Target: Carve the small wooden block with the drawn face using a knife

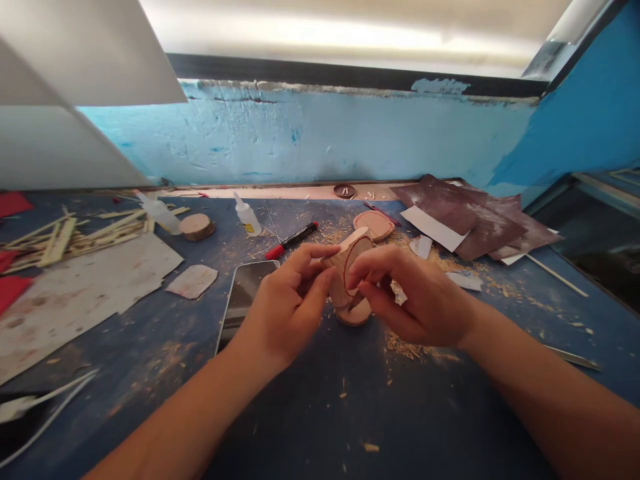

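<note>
My left hand is closed on the left side of a light wooden piece, thumb and fingers gripping its edge. The piece is tilted up, and its rounded face has a dark reddish outline along the rim. At that face my right hand is pinched, its fingertips touching or very near the wood. Whatever sits between those fingertips is hidden; a crumpled whitish scrap shows just beneath the fingers. Under the held piece lies a round wood slice, partly covered by it.
A phone lies beside my left hand. Beyond are a red-capped marker, a glue bottle, another wood slice and a red-outlined wood disc. Sandpaper sheets are at right, thin wood sticks at left. Shavings litter the blue table.
</note>
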Motion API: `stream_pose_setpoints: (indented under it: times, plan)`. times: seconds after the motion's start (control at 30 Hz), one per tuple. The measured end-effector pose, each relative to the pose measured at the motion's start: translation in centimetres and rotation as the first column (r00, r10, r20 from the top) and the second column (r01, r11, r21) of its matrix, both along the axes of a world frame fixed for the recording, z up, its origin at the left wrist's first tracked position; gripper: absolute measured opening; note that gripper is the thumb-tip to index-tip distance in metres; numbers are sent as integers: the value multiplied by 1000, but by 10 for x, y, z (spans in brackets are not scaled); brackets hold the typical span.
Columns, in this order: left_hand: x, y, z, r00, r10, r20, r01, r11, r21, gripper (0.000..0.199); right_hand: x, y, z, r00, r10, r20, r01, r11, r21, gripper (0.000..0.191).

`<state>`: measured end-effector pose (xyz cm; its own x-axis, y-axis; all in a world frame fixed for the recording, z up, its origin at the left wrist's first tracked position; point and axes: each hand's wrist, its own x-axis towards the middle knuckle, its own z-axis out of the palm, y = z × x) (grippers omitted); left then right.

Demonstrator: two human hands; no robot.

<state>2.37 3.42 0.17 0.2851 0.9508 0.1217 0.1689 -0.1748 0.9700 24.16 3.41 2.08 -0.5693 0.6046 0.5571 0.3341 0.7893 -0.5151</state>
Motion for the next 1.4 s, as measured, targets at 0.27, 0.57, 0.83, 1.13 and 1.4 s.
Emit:
stream_pose_setpoints:
  times: [0.27, 0.57, 0.83, 1.13, 1.4]
  plan:
    - [-2, -4, 3, 990, -56, -126, 68, 993, 95, 26, -7, -6, -8, 994, -88, -66, 94, 992, 81, 27]
    - [-5, -8, 9, 953, -41, -301, 110, 970, 218, 24, -18, -1, -16, 999, 42, -10, -40, 983, 181, 22]
    - [-7, -6, 10, 955, -74, -289, 136, 969, 204, 25, -22, -3, -18, 999, 33, -4, -32, 991, 131, 26]
    - [-7, -4, 10, 955, -76, -287, 133, 974, 185, 24, -15, -4, -23, 997, 17, -81, 0, 978, 209, 26]
    - [-7, -4, 13, 948, -61, -312, 128, 972, 199, 23, -18, -2, -28, 998, -41, -47, 45, 995, 88, 26]
